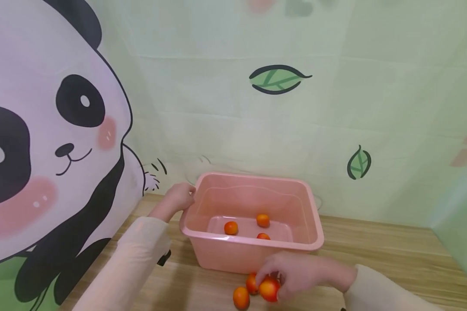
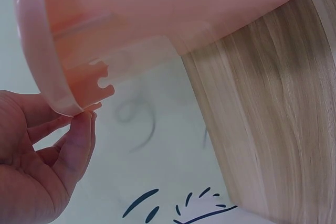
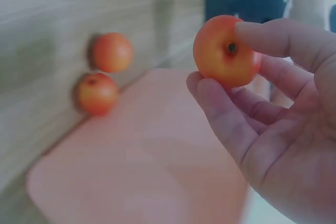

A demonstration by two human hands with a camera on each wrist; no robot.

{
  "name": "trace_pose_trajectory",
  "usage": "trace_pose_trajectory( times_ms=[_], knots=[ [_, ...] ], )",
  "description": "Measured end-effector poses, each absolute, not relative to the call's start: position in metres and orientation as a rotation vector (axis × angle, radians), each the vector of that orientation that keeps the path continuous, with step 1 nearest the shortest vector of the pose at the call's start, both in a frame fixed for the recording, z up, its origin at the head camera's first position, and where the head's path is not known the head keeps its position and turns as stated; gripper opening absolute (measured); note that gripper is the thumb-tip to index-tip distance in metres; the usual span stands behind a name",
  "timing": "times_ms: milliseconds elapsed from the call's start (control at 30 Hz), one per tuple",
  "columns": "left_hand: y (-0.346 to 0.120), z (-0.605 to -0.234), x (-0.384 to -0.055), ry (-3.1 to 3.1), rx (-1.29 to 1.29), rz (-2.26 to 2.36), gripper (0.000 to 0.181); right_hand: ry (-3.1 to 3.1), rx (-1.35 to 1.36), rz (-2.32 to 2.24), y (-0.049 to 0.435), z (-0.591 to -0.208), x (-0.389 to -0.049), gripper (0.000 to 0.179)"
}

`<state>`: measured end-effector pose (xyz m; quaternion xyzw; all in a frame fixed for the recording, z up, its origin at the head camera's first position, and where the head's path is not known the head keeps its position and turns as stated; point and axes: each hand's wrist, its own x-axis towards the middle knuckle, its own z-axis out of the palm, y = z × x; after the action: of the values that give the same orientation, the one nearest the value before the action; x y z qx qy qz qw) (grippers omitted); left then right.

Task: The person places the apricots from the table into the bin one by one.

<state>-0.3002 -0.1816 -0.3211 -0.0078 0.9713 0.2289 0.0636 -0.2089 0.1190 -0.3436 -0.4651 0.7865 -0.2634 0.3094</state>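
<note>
A pink plastic tub (image 1: 225, 252) stands on the wooden table. My left hand (image 1: 180, 197) grips its left rim; in the left wrist view the thumb and fingers pinch the rim (image 2: 39, 51). My right hand (image 1: 297, 273), in front of the tub, holds a small red-orange apple (image 1: 270, 290) between thumb and fingers. The right wrist view shows the stem hollow of this apple (image 3: 226, 51). Two similar apples lie on the table by the tub's front wall, one (image 1: 241, 298) nearer me and one (image 1: 251, 283) partly behind the held apple. Three more, including one apple (image 1: 231, 228) on the left, lie inside the tub.
Behind the tub hangs a pale green cloth backdrop (image 1: 225, 129) with leaf prints. A large printed panda (image 1: 43, 129) covers its left side. The wooden tabletop (image 1: 373, 246) extends to the right of the tub.
</note>
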Motion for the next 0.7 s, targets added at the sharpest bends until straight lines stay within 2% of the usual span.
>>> trace_pose_trajectory(
  times_ms=[367,700],
  knots=[
    [-0.183,-0.321,-0.3,2.93,-0.026,0.697,0.028,2.256,-1.127,-0.598,0.105,-0.282,-0.227,0.04],
    [-0.184,-0.322,-0.301,2.937,-0.018,0.684,0.028,2.334,-1.064,-0.636,0.098,-0.267,-0.267,0.035]
  ],
)
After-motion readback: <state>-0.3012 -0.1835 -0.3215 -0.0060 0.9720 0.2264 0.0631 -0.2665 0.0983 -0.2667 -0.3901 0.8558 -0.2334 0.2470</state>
